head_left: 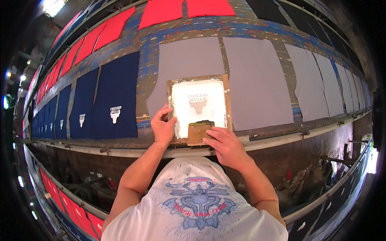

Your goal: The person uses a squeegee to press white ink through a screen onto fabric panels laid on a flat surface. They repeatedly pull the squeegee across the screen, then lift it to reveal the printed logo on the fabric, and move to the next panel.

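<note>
At picture centre, the left hand pinches the printing screen, the right hand grips the squeegee; uneven pushing may shift it, smearing the grey fabric panel.

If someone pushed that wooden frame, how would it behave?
The wooden frame would probably stay stiff, since its bars look like solid wood. Lying flat and wide, it seems unlikely to tip. It might rumple the thin-looking grey cloth beneath it.
</note>
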{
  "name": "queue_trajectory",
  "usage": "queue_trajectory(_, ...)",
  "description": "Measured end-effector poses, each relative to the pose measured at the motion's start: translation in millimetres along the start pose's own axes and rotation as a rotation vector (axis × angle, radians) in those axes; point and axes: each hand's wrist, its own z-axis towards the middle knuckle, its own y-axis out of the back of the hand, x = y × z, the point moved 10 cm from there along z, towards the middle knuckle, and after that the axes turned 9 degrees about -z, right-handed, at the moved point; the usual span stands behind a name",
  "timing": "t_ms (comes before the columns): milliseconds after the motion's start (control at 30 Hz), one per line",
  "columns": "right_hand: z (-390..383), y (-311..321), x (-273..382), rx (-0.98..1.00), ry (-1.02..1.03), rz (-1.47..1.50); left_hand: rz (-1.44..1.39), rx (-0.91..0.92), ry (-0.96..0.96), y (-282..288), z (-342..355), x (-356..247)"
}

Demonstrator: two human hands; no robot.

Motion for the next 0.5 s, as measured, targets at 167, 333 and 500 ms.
queue_trajectory(167, 21, -1, 3, 0.021, -0.008, -0.135, 0.171, 0.087, -0.054, -10, 3, -17)
queue_trajectory(333, 54, 6, 11, 0.040, -0.042, -0.154, 0.797, 0.231, -0.503, -25, -15, -69)
queue_trajectory(500, 77, 6, -8, 0.200, -0.214, -0.048, 0.960, 0.347, -0.753, -42, -19, -85)
